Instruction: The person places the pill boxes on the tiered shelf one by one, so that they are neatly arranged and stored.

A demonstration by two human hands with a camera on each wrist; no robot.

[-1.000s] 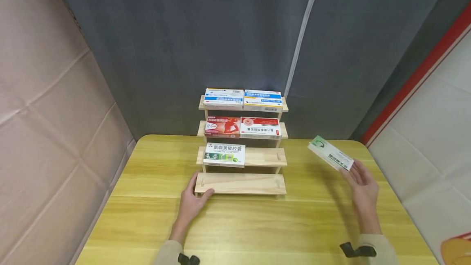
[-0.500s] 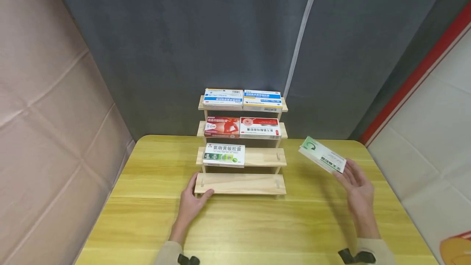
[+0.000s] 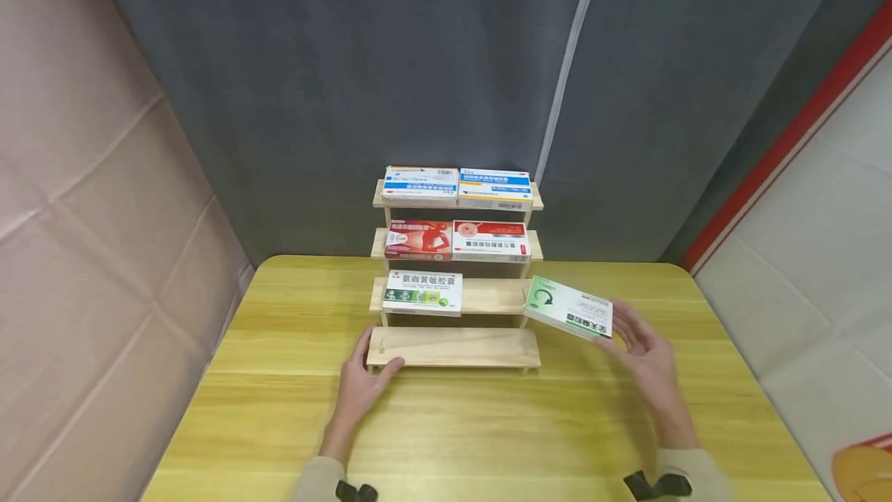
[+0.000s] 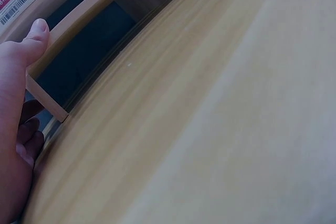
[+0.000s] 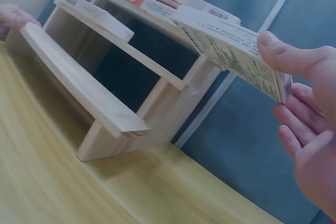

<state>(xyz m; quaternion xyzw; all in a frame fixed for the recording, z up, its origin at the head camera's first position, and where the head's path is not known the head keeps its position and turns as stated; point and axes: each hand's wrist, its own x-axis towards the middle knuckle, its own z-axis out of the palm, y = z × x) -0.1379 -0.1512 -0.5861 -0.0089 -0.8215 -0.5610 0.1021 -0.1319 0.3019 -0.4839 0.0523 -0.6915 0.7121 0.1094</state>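
A stepped wooden rack (image 3: 453,347) with several tiers stands on the table. My left hand (image 3: 362,378) grips the left end of its lowest tier, thumb on the front edge; the left wrist view shows that thumb (image 4: 37,38) on the wood. Between thumb and fingers, my right hand (image 3: 644,355) pinches the end of a white and green medicine box (image 3: 567,308). That box is in the air at the right end of the third tier from the top, slightly tilted. In the right wrist view the box's printed underside (image 5: 236,56) shows.
Two blue-and-white boxes (image 3: 421,184) lie on the top tier. Below them are a red box (image 3: 420,240) and a red-and-white box (image 3: 491,242). A white-green box (image 3: 422,293) occupies the third tier's left half. Behind the wooden table (image 3: 446,432) hangs a grey curtain (image 3: 348,84).
My right hand has carried the white and green medicine box leftward from the right side to the rack, turning it flatter. The left hand stays on the rack.
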